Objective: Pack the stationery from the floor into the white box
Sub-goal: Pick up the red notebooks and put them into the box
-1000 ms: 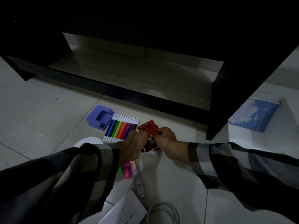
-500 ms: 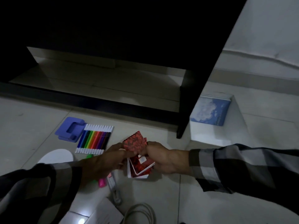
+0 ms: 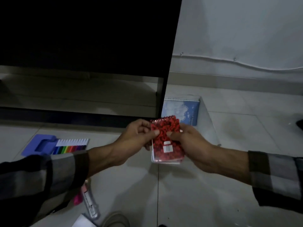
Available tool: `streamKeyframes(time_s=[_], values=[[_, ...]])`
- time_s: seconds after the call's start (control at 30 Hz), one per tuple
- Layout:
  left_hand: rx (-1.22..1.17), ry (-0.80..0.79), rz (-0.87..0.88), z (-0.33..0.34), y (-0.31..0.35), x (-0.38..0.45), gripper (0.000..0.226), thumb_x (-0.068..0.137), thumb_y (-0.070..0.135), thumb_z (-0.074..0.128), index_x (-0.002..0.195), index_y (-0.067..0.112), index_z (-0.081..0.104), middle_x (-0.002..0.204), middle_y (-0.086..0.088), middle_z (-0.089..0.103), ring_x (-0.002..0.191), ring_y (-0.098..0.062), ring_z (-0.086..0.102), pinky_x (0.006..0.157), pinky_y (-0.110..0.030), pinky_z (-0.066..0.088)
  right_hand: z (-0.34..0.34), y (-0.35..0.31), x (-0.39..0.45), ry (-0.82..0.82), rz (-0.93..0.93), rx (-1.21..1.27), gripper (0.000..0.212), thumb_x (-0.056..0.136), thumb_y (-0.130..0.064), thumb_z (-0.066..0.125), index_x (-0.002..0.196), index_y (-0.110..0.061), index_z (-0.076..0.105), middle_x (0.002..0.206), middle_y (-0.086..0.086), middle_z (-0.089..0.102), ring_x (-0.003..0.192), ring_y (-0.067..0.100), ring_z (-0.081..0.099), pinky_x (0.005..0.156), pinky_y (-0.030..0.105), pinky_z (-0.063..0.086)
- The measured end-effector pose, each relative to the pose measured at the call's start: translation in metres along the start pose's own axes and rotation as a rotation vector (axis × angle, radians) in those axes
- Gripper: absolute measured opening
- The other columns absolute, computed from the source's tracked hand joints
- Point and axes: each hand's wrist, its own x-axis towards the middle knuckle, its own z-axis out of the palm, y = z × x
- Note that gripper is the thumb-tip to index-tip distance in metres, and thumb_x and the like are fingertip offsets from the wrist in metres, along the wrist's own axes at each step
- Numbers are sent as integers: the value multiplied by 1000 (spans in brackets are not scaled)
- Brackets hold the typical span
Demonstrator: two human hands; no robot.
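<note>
2 bare forearms emerge from plaid sleeves (image 3: 41,174) — grey and black checks — pushed up past the wrists.

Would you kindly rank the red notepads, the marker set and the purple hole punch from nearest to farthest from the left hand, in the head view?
1. Red notepads: held in the left hand.
2. Marker set: on the floor, to its left.
3. Purple hole punch: farther left, beside the markers.

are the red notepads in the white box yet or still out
Still out: the red patterned spiral notepads are held above the floor by the left hand and right hand, short of the white box.
</note>
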Motion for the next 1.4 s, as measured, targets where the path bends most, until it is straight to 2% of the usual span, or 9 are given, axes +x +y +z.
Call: streamKeyframes(time_s=[0.13,0.2,0.37,0.5,0.77,0.9,1.0,1.17,1.4], values=[[478,70,174,14,-2,21,34,92,38,73,120,24,62,118,4,66,103,-6,63,83,-17,51,-44,-10,35,353,-61,-18,20,95,-4,64,114,0,66,108,19,74,89,32,72,77,42,61],[734,-31,294,13,-12,24,52,94,39,69,141,25,51,143,4,55,129,-10,51,103,-24,44,-64,-13,58,420,-90,-85,9,96,-4,64,101,-11,65,101,12,73,81,24,71,71,35,59],[1317,-435,432,12,-40,22,91,97,55,55,163,28,-2,170,7,-14,155,-7,-13,127,-34,0,-88,1,121,432,-36,-267,19,95,-2,63,112,-11,64,106,12,72,90,25,72,79,41,61],[1406,-479,435,13,-42,22,100,96,57,56,160,28,-15,166,7,-29,152,-6,-26,128,-40,-4,-79,24,164,333,78,-338,21,98,-5,60,119,-2,62,114,15,71,104,31,69,91,47,59],[1398,-495,414,15,-43,22,107,92,57,60,160,27,-18,165,6,-32,150,-7,-30,127,-39,-6,-62,50,193,216,169,-458,21,101,-6,52,83,-14,60,96,11,71,78,17,66,59,29,52],[1375,-493,438,13,-44,23,108,92,56,62,160,26,-17,165,5,-31,150,-7,-30,127,-39,-6,-65,52,192,67,237,-720,22,102,-16,53,106,0,68,106,20,73,96,33,72,86,44,60],[1374,-496,439,11,-44,23,109,92,56,62,160,25,-17,165,5,-31,150,-7,-30,127,-39,-5,-69,54,192,117,227,-794,17,95,-21,66,103,-5,64,109,17,72,99,31,71,86,42,62],[1383,-498,423,12,-44,23,109,91,57,61,160,25,-17,165,5,-31,150,-8,-30,127,-39,-4,-70,68,195,187,68,-816,80,82,-35,78,140,-8,31,125,14,58,93,24,60,67,32,55],[1366,-492,417,13,-44,23,108,91,55,63,161,24,-13,166,4,-30,150,-7,-30,127,-35,-8,-66,81,207,-22,-156,-1093,101,73,-55,78,154,-29,25,142,13,50,123,39,54,102,50,50]])
